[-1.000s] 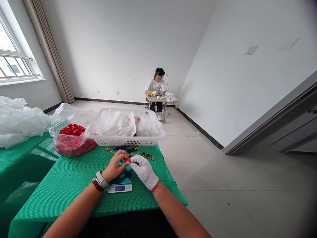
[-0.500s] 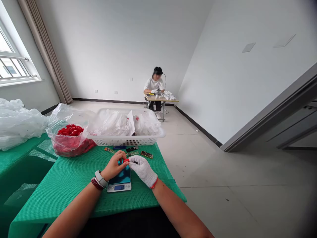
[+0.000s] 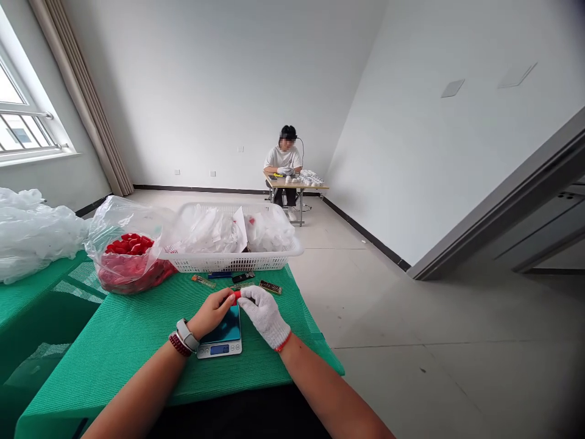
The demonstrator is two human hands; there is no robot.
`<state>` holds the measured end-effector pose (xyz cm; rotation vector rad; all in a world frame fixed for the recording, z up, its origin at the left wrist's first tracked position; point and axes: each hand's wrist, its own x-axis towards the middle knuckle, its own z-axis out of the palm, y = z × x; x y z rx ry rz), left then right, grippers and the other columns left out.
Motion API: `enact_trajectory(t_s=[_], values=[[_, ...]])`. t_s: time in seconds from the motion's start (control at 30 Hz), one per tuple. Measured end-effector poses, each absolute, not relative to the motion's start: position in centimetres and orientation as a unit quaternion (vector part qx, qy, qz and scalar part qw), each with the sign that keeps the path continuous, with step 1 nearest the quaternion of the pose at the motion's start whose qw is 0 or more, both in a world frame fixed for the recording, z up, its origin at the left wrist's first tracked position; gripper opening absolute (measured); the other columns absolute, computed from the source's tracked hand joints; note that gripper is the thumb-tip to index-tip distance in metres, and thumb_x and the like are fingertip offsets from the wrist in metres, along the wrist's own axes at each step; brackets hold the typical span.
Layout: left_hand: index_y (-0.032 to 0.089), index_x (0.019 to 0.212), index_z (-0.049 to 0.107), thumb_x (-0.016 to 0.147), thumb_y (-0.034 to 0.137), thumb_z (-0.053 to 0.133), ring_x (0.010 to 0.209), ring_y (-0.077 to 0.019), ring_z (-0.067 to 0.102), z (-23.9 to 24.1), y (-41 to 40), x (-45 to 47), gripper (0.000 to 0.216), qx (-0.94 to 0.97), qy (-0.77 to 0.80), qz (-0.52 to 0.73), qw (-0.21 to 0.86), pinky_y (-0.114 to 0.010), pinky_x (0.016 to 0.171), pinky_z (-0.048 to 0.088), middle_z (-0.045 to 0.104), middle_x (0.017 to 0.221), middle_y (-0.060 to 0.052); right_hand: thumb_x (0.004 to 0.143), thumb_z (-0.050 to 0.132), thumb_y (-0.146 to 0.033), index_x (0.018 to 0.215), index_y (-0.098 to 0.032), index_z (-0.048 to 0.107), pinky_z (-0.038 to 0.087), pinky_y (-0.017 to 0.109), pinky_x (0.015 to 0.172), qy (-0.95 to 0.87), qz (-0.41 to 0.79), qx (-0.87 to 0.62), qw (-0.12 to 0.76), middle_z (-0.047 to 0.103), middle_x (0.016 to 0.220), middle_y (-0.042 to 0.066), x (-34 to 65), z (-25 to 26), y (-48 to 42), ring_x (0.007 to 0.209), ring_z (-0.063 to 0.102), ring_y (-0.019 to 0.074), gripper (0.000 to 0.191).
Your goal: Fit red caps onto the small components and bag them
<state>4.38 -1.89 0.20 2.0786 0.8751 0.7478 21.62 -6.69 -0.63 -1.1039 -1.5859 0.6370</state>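
Above the far edge of a small digital scale (image 3: 227, 329), both hands are closed around one small glossy red piece (image 3: 236, 296), whose exact kind I cannot make out. My bare left hand (image 3: 211, 314) pinches its left side with thumb and fingers. My right hand (image 3: 265, 317), in a white knitted glove, grips the right side, and its fingers cover part of the piece. The scale has a blue-tinted plate, partly hidden by my hands, and its display reads 0.0. Just beyond my hands lie a black pocket tool (image 3: 243, 277) and an orange-ended clear stick (image 3: 203, 280).
A clear plastic bag (image 3: 148, 219) of red pieces (image 3: 130, 245) stands at left. Behind the scale is a white basket (image 3: 228, 263) of plastic bags. A dark board-like strip (image 3: 270, 287) lies near the right edge of the green-covered table (image 3: 137, 347). Another person (image 3: 284, 160) sits at a far table.
My left fingers have closed more tightly around the red piece, and it has turned slightly between my hands. The view has shifted a little.
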Motion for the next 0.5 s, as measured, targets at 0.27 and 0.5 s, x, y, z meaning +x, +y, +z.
enact_trajectory(t_s=[0.27,0.5], values=[[0.017,0.090,0.061,0.093,0.046,0.046,0.069,-0.0155,0.049,0.4,-2.0,4.3,0.033,0.822,0.326,0.326,0.333,-0.026,0.063,0.038,0.057,0.077,-0.001,0.088,0.059,-0.032,0.090,-0.019,0.068,0.049,0.029,0.077,-0.683,0.250,-0.438,0.529,0.066,0.087,0.004,22.0,-0.5,-6.6,0.081,0.059,0.0158,0.016],[0.016,0.091,0.066,0.088,0.044,0.058,0.060,-0.0135,0.043,0.4,-2.4,4.0,0.029,0.830,0.340,0.369,0.244,-0.025,0.059,0.034,0.044,0.063,0.003,0.085,0.059,-0.039,0.084,-0.016,0.060,0.038,0.019,0.045,-0.540,0.544,-0.390,0.511,0.055,0.060,-0.003,21.6,-1.5,-6.1,0.048,0.044,0.0074,0.022]])
